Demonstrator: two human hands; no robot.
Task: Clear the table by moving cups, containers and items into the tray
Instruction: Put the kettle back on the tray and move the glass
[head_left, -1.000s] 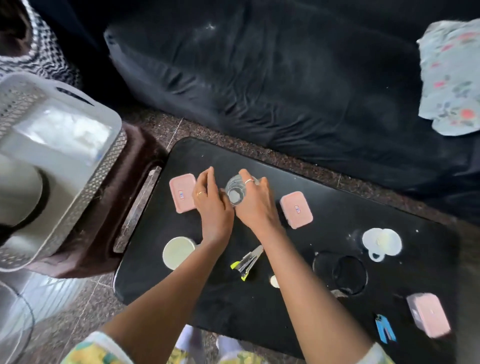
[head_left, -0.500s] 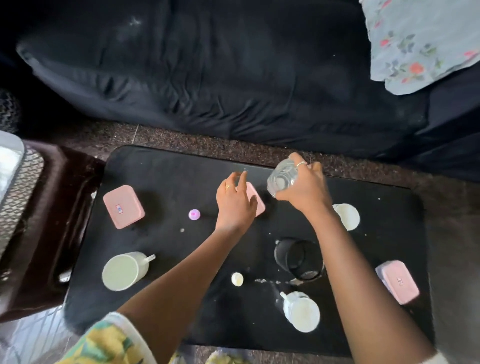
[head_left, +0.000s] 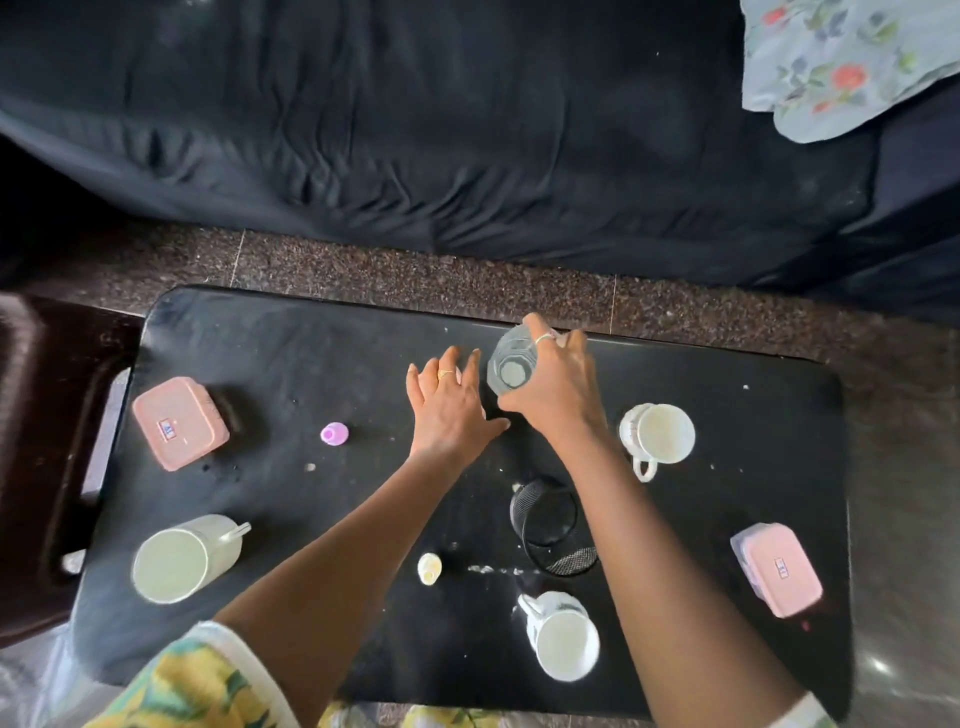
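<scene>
Clear ribbed glass, tilted, right hand fingers clamped round it, left hand fingers apart

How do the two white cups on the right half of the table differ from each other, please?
The far white cup stands beside the right hand, with its handle towards the person; the near white cup sits close to the table's front edge, with its handle pointing up-left, away from the person. The near cup shows a dark pattern on its wall; the far cup's wall looks nearly plain. Both are white, upright, and have one handle.
</scene>
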